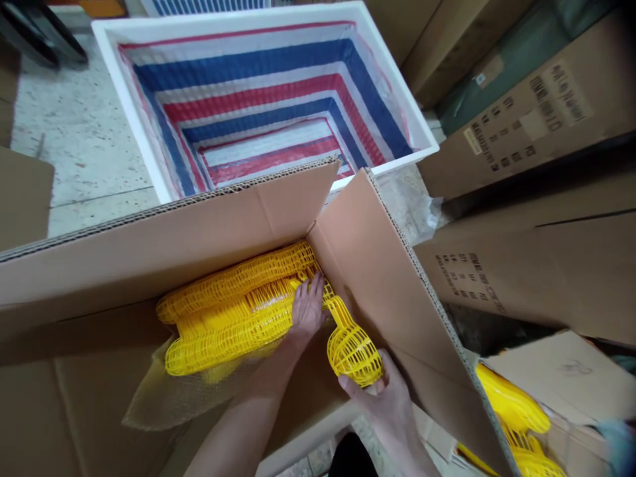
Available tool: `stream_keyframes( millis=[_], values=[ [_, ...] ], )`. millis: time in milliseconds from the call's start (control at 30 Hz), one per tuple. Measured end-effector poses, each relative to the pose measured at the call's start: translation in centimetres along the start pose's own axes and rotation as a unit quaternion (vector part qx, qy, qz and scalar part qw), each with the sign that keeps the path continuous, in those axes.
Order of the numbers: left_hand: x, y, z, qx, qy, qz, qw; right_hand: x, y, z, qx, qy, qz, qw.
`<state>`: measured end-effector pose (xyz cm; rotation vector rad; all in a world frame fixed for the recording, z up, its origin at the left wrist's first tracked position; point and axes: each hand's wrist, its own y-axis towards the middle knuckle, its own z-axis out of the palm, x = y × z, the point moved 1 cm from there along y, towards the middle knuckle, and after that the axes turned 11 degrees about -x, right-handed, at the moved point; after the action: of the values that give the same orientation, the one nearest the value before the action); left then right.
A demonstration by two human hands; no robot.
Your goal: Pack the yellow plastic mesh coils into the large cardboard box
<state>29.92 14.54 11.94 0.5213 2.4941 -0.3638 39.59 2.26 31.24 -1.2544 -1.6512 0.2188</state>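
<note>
My right hand point(385, 397) is closed round the bowl end of a few nested yellow plastic mesh scoops point(354, 351), near the right wall of an open cardboard box point(368, 232). Their slim handles point up and left. My left hand point(308, 306) lies on the right end of the stacked yellow mesh scoops point(228, 341) inside the box, fingers stretched over them. Those scoops form two long rows of bowls with the handles packed between. Clear plastic wrap point(163, 397) sits under and in front of the stack. My left fingertips are partly hidden among the scoops.
Beyond the box stands a white plastic crate point(124, 86) lined with a red, blue and white striped woven bag. Large printed cartons point(527, 132) stand along the right. At the lower right, more yellow plastic items point(517, 404) show beside a cardboard flap point(571, 377).
</note>
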Motion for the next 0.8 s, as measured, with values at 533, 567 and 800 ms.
stream_keyframes(
  millis=[533,567,800],
  values=[
    [-0.1,-0.1,-0.8,-0.001,0.084,0.032,0.996,-1.2,0.3,0.3,-0.021,-0.029,-0.052,0.998],
    [-0.2,0.0,-1.1,0.012,0.087,0.037,0.995,-1.1,0.3,0.4,-0.022,-0.018,-0.049,0.998],
    [0.2,0.8,-2.8,0.075,0.085,0.057,0.992,-1.5,0.6,0.4,-0.006,-0.01,-0.071,0.997]
  ],
)
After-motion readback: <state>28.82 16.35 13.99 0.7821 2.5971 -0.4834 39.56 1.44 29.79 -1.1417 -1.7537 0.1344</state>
